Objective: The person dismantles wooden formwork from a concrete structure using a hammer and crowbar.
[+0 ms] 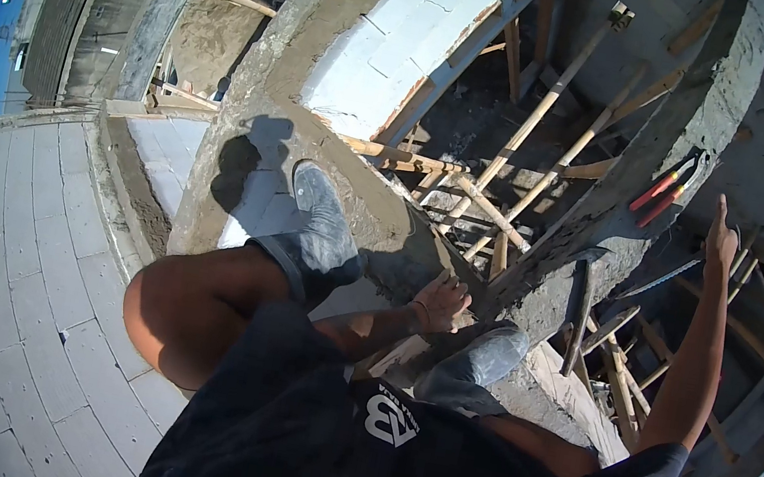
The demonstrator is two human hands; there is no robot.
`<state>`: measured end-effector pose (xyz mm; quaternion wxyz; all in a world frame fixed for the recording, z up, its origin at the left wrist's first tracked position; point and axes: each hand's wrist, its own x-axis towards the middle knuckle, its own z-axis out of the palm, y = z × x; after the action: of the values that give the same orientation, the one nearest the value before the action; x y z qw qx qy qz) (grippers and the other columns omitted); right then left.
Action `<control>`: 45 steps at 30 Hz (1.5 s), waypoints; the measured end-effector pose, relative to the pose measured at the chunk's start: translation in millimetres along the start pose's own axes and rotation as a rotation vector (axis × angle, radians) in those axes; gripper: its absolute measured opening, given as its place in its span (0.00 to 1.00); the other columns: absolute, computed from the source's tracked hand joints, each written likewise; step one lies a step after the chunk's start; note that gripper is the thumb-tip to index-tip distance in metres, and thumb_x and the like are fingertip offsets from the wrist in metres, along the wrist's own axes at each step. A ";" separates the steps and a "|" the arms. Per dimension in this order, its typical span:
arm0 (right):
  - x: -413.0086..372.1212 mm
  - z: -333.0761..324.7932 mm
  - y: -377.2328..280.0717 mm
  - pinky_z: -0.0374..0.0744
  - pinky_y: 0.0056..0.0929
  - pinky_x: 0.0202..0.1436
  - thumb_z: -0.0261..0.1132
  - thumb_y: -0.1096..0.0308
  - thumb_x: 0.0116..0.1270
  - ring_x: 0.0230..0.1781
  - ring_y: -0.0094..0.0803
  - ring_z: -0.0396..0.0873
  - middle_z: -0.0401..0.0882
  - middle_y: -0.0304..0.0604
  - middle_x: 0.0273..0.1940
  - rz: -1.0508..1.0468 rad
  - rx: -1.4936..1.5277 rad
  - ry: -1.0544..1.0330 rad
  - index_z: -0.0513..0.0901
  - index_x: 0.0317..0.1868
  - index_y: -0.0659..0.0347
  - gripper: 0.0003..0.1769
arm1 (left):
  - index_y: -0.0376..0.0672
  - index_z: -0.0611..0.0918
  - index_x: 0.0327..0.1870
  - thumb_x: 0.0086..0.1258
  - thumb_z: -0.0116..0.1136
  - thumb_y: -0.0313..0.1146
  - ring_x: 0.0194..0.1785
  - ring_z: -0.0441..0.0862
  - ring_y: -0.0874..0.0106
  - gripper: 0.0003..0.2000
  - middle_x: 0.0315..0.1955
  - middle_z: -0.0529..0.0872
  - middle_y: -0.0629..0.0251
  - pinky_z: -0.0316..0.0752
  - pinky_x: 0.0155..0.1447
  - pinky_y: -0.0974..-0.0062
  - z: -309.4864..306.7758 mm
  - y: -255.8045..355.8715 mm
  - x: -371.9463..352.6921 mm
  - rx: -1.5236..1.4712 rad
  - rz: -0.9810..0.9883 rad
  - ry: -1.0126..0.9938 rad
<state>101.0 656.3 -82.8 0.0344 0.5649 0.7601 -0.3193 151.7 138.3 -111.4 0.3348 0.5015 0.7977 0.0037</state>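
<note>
My left hand (pixel 443 305) rests on the rough concrete beam (pixel 421 245) between my boots. Its fingers are bent and somewhat apart, and I make out nothing held in them. Over on the right, my right hand (pixel 723 237) is raised with its index finger stretched out, holding nothing visible. Nearest to it, red-handled pliers (pixel 665 190) lie on the curved concrete rim (pixel 711 112). Lower on that rim lies a hammer (pixel 580 312). Two grey, dusty boots, one on the left (pixel 325 219) and one on the right (pixel 478 361), stand on the concrete.
Bamboo poles (pixel 557 96) and timber cross deep openings beyond the beam and below the right rim. Pale block paving (pixel 35 261) spreads at left. White panels (pixel 405 40) fill a frame ahead. A bluish strip (pixel 660 279) juts out near my right forearm.
</note>
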 end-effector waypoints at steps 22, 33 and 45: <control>-28.2 63.2 82.9 0.66 0.29 0.13 0.54 0.52 0.66 0.09 0.31 0.67 0.65 0.41 0.15 -0.214 -0.109 -0.280 0.70 0.26 0.64 0.21 | 0.34 0.76 0.52 0.56 0.62 0.56 0.52 0.75 0.60 0.33 0.48 0.79 0.54 0.67 0.56 0.66 69.5 2.6 -31.7 -1.834 -1.598 1.050; 96.3 91.6 169.2 0.69 0.29 0.10 0.55 0.47 0.63 0.12 0.33 0.71 0.71 0.48 0.22 -0.810 -0.305 -0.125 0.73 0.38 0.66 0.25 | 0.33 0.75 0.49 0.61 0.59 0.48 0.51 0.75 0.65 0.25 0.47 0.78 0.53 0.67 0.56 0.70 67.2 3.5 -13.1 -1.565 -1.839 0.979; 12.9 97.1 107.1 0.64 0.26 0.14 0.54 0.50 0.64 0.13 0.29 0.65 0.73 0.41 0.27 -0.240 0.090 -0.272 0.74 0.38 0.58 0.18 | 0.30 0.70 0.53 0.62 0.52 0.53 0.54 0.72 0.59 0.31 0.51 0.73 0.49 0.64 0.59 0.65 -8.6 -22.1 -47.4 -1.757 -1.052 1.123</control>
<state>160.8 633.1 -213.1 0.0731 0.4228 0.7954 -0.4281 142.5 92.1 -87.2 0.1271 -0.3672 0.6660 0.6367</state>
